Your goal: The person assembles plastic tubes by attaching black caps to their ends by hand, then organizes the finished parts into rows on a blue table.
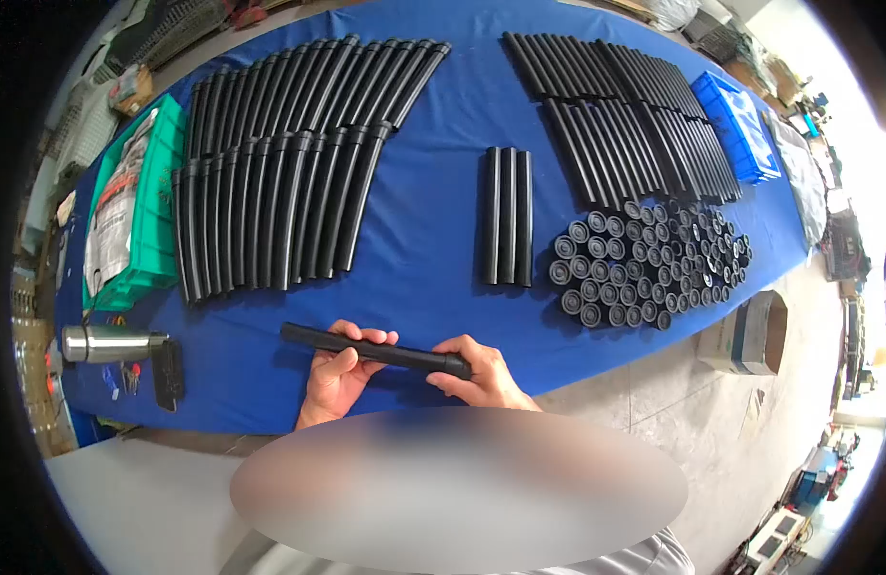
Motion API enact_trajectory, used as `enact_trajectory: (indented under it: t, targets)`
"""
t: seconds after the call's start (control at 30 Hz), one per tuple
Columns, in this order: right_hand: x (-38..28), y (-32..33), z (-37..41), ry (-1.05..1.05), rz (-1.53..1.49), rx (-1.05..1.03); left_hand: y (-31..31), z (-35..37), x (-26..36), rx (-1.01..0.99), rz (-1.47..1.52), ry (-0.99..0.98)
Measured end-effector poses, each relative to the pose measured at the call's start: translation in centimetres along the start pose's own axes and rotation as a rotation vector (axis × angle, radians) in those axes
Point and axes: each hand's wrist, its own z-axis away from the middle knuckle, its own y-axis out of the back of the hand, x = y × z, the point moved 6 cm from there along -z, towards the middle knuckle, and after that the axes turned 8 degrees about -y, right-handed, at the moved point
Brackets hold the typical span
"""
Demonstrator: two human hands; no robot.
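Both my hands hold one black plastic tube [405,356] level over the near edge of the blue table. My left hand [339,379] is closed around it left of its middle, thumb on the near side. My right hand [479,376] grips its thicker right end, which looks like a cap; the fingers partly hide it. Ahead of my hands, three plain black tubes [509,216] lie side by side. To the right lie many round black caps [611,273], below two rows of plain tubes [644,125]. On the left, two rows of tubes with thicker upper ends [270,163] lie together.
A green crate [160,211] with wrapped material stands at the left edge, a blue crate [735,125] at the far right. Near the left corner lie a steel flask [112,343] and a dark phone-like object [168,376]. An open cardboard box [745,333] sits on the floor.
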Motion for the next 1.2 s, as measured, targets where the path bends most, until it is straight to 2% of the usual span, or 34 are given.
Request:
enact_trajectory:
  t: [0.33, 0.43, 0.47, 0.57, 0.67, 0.77, 0.97, 1.07, 1.2]
  targets:
    - [0.3, -0.6, 0.0, -0.148, -0.147, -0.034, 0.1, 0.0, 0.0, 0.031, 0.039, -0.018]
    - [-1.6, -0.5, 0.4, 0.217, 0.180, 0.140, -0.4, -0.3, 0.0, 0.097, 0.057, 0.022]
    - [-1.6, -0.7, 0.5, 0.274, 0.167, 0.171, -0.2, -0.2, 0.0, 0.075, 0.055, 0.012]
    - [-2.1, -0.1, 0.2, 0.227, 0.093, 0.166, 0.3, -0.1, 0.0, 0.033, 0.056, -0.011]
    - [-1.0, -0.2, 0.0, 0.052, 0.049, 0.105, 0.1, 0.0, 0.2, 0.040, 0.063, -0.016]
    - [-0.6, -0.2, 0.0, -0.025, 0.025, 0.090, 0.1, -0.2, 0.2, 0.047, 0.062, -0.003]
    - [-1.6, -0.1, 0.5, 0.213, 0.098, 0.185, -0.2, -0.3, 0.0, 0.072, 0.077, 0.032]
    - [-1.3, -0.2, 0.6, 0.090, 0.082, 0.148, 0.3, -0.3, -0.1, 0.016, 0.052, 0.022]
    - [-0.9, -0.3, 0.5, 0.102, 0.085, 0.143, 0.2, -0.3, -0.1, 0.007, 0.028, 0.014]
